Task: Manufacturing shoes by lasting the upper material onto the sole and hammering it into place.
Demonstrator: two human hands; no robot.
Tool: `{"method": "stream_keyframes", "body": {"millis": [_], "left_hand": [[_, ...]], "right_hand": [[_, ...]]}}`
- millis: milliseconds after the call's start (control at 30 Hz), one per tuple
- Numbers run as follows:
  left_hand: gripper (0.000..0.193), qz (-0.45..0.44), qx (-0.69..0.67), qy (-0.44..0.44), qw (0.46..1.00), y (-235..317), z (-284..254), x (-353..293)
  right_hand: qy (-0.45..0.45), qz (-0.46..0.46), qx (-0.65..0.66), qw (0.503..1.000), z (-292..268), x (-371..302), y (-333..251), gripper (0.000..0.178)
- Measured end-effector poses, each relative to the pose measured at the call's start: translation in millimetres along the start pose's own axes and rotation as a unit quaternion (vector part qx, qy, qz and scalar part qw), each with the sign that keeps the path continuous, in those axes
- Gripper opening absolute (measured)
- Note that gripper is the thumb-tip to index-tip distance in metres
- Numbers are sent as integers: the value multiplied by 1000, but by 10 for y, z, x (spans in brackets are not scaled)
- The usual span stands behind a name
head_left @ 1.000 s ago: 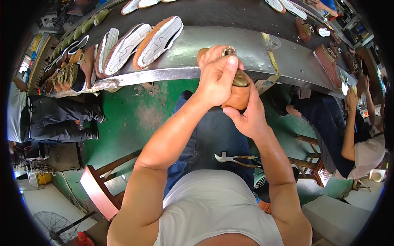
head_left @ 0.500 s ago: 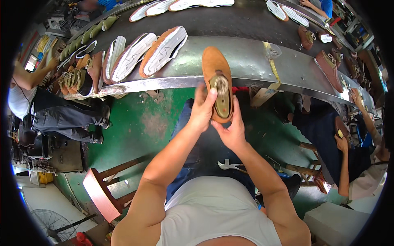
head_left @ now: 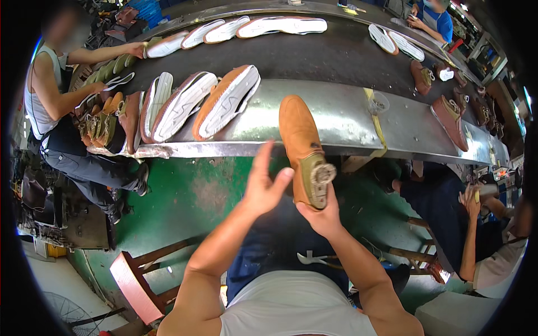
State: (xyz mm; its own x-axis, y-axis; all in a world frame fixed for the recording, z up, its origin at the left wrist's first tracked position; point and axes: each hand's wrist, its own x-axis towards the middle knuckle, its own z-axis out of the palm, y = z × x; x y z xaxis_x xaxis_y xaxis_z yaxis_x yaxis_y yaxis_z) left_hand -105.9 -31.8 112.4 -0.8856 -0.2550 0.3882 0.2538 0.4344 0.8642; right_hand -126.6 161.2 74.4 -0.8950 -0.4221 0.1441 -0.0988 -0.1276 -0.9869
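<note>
A tan shoe upper [head_left: 301, 127] stretched over an olive shoe last [head_left: 315, 182] points toe-away in front of me. My right hand [head_left: 324, 215] grips it at the heel end, from the right and below. A round metal fitting shows on top of the last. To the left, my left hand [head_left: 264, 187] is off the shoe, with its fingers stretched and thumb apart, and holds nothing. A hammer [head_left: 316, 258] with a pale metal head lies across my lap.
Ahead runs a metal-edged workbench [head_left: 336, 112]. Tan and brown shoes with white soles [head_left: 230, 103] lie at its left front. A clear cup [head_left: 379, 101] sits to the right. One person [head_left: 50, 92] stands at left; another [head_left: 499, 241] sits at right. A wooden stool [head_left: 134, 288] stands lower left.
My left hand has let go of the shoe and moved left. My right hand keeps hold as the shoe tilts. The bench appears lower in view, and the person at left now reaches over it.
</note>
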Motion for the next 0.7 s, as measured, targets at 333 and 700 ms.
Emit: {"method": "stream_keyframes", "body": {"millis": [333, 700], "left_hand": [[70, -197, 320, 8, 927, -86, -1542, 1471], [71, -131, 46, -37, 990, 194, -1156, -542]], "right_hand": [[94, -14, -95, 991, -429, 2759, -842, 67], [-240, 1, -432, 870, -807, -586, -244, 37]]}}
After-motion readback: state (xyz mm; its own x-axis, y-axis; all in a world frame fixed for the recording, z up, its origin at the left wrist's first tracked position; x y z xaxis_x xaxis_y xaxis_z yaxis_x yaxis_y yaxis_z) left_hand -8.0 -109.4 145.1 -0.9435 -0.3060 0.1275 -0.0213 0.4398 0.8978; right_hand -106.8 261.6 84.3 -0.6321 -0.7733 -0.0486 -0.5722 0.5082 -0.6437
